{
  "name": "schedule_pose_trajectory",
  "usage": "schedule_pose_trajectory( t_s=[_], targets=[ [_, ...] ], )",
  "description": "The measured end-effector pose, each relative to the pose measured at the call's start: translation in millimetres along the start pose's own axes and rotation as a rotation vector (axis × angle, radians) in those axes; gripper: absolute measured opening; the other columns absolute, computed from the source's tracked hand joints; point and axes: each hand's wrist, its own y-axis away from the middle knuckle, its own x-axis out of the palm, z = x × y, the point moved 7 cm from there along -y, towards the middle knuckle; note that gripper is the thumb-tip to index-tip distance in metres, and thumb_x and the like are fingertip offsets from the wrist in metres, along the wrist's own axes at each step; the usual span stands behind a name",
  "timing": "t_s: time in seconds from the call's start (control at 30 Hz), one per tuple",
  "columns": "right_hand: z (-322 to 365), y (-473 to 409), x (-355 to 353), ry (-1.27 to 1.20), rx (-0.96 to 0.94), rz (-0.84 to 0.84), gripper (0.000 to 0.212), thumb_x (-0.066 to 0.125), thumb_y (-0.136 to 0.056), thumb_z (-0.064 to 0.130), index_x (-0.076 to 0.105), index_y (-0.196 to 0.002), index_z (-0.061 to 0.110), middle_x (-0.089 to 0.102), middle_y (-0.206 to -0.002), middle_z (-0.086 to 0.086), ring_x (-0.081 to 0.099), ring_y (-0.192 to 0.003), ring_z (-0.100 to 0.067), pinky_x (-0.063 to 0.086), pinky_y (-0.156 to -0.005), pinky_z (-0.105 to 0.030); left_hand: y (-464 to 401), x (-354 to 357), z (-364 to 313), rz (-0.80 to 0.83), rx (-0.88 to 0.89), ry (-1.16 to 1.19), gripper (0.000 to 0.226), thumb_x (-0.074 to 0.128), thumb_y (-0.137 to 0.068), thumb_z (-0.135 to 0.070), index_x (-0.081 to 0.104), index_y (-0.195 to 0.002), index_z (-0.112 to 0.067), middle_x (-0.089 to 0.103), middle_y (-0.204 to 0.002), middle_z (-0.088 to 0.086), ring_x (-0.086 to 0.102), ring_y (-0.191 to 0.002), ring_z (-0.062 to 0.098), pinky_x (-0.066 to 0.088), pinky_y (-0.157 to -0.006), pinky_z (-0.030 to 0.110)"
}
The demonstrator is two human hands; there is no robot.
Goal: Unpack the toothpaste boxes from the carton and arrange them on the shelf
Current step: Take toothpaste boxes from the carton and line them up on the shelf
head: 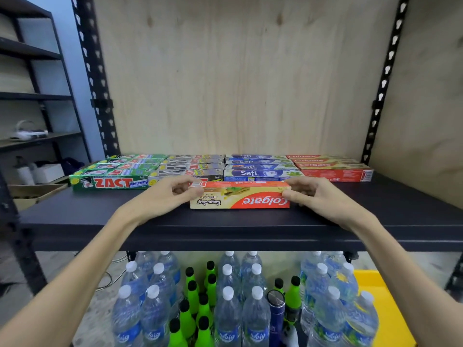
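A red and yellow Colgate toothpaste box (240,198) lies upside down across the middle of the dark shelf (75,216). My left hand (170,194) pinches its left end and my right hand (310,194) pinches its right end. Behind it stand four rows of boxes: green Zact boxes (110,180) at the left, grey Zact boxes (190,169), blue Safi boxes (255,169), and red Colgate boxes (333,169) at the right. No carton shows near my hands.
Plywood backs the shelf, with black perforated uprights (97,78) on both sides. Below stand several water bottles (228,306) and green bottles (193,296), plus a yellow bin (385,309). Another rack (32,96) stands at the left, with an open cardboard box (32,194) beneath it.
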Motion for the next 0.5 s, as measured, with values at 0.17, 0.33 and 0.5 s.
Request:
schedule_pose_trajectory(
  t_s=[0.17, 0.33, 0.5],
  targets=[
    [8.9, 3.1, 3.1, -0.020, -0.035, 0.042, 0.024, 0.060, -0.098, 0.043, 0.068, -0.119, 0.034, 0.074, -0.084, 0.014, 0.066, -0.082, 0.003, 0.044, -0.073, -0.007, 0.3, 0.4, -2.9, 0.016, -0.003, 0.051, 0.037, 0.064, -0.085, -0.054, 0.070, -0.115, -0.034, 0.072, -0.106, -0.008, 0.065, -0.098, 0.001, 0.047, -0.091, 0.022],
    [13.0, 4.6, 3.7, -0.050, -0.020, 0.026, 0.026, 0.048, -0.105, 0.037, 0.069, -0.094, 0.028, 0.066, -0.068, 0.026, 0.057, -0.066, 0.009, 0.040, -0.065, -0.004, -0.2, 2.0, -1.5, -0.002, -0.013, -0.004, 0.038, 0.049, -0.094, -0.060, 0.067, -0.112, -0.031, 0.073, -0.106, -0.011, 0.065, -0.101, 0.009, 0.046, -0.098, 0.036],
    [18.5, 9.4, 1.0, 0.037, 0.011, -0.006, 0.036, 0.055, -0.095, 0.059, 0.077, -0.107, 0.034, 0.075, -0.104, 0.021, 0.066, -0.098, 0.006, 0.047, -0.087, -0.017, 4.3, 0.3, -4.2, -0.062, -0.059, -0.141, 0.044, 0.037, -0.097, -0.063, 0.070, -0.112, -0.037, 0.069, -0.110, -0.023, 0.060, -0.105, -0.003, 0.042, -0.090, 0.020]
  ],
)
